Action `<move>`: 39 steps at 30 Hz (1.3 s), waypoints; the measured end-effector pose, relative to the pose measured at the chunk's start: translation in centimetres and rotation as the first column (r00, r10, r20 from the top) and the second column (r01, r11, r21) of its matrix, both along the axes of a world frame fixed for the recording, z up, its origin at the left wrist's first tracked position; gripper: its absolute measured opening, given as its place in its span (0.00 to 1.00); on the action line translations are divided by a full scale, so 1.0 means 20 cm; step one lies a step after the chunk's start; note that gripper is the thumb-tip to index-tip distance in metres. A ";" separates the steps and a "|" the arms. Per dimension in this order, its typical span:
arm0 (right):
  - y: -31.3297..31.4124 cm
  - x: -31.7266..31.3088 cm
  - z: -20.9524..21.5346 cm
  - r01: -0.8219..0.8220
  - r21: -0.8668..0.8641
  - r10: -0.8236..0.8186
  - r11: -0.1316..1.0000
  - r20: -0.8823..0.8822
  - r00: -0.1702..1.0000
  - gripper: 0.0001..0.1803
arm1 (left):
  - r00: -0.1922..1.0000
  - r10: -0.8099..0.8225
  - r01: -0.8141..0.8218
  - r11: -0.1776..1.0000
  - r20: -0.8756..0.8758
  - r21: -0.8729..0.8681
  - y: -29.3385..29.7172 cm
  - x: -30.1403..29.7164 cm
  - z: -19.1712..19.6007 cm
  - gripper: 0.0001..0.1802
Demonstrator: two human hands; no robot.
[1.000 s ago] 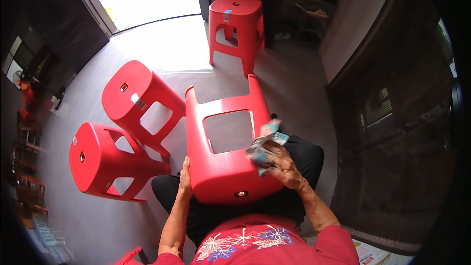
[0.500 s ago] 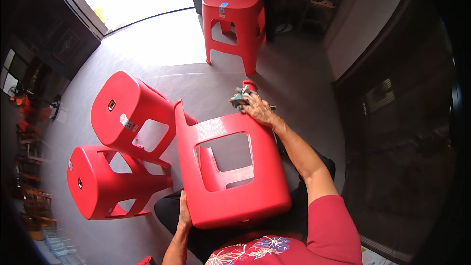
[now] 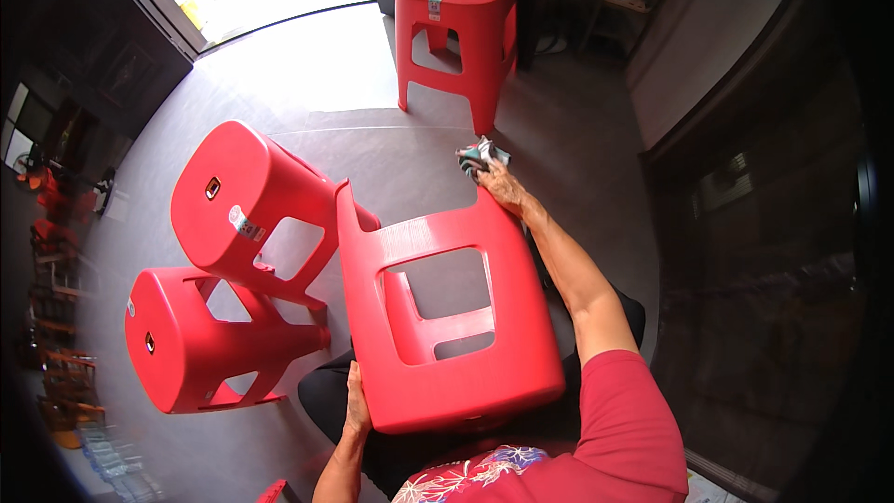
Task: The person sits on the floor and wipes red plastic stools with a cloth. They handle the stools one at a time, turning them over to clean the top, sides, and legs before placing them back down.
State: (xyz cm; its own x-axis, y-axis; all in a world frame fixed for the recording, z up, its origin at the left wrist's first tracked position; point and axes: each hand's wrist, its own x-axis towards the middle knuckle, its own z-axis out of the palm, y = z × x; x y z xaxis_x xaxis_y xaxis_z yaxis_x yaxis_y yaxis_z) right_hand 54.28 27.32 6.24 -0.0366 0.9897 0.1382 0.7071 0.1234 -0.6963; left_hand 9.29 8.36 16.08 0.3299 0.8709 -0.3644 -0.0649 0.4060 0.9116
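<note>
The right grip is closed on a bunched cloth at one leg of the red stool across the lap; the left grip rests against its side — finger curl unclear. Probably light, stiff, slick — best held by its legs.

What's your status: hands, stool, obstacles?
Left hand against boxy red plastic stool. Right hand holding crumpled multicoloured cloth by stool's far right leg. Two matching red stools close left.
</note>
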 end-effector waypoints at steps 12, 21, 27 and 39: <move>-0.85 -0.37 0.71 -0.300 0.074 0.273 0.951 0.257 0.927 0.25 | 0.999 -0.010 0.009 0.998 0.032 0.057 0.03 0.03 -0.01 0.29; -0.70 -0.37 0.68 0.102 -0.326 -0.093 0.940 0.044 0.995 0.35 | 0.999 0.007 -0.008 1.000 0.052 0.018 0.02 0.04 -0.02 0.33; -0.41 -0.73 0.69 -0.282 -0.168 0.328 0.945 0.509 0.796 0.39 | 0.999 -0.041 0.041 0.999 -0.013 0.024 0.02 0.03 0.03 0.34; -0.14 -1.35 0.81 -0.682 -0.497 0.844 0.536 0.346 0.411 0.17 | 0.999 0.008 -0.006 0.999 -0.050 0.037 -0.02 0.05 -0.18 0.32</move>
State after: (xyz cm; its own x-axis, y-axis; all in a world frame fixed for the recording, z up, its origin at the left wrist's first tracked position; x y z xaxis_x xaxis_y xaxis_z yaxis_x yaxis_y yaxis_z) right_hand 27.30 24.46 22.39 -0.7737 0.4954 -0.3950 0.6277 0.6844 -0.3710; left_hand 10.21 7.94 12.57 0.3062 0.8860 -0.3481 -0.0217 0.3721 0.9279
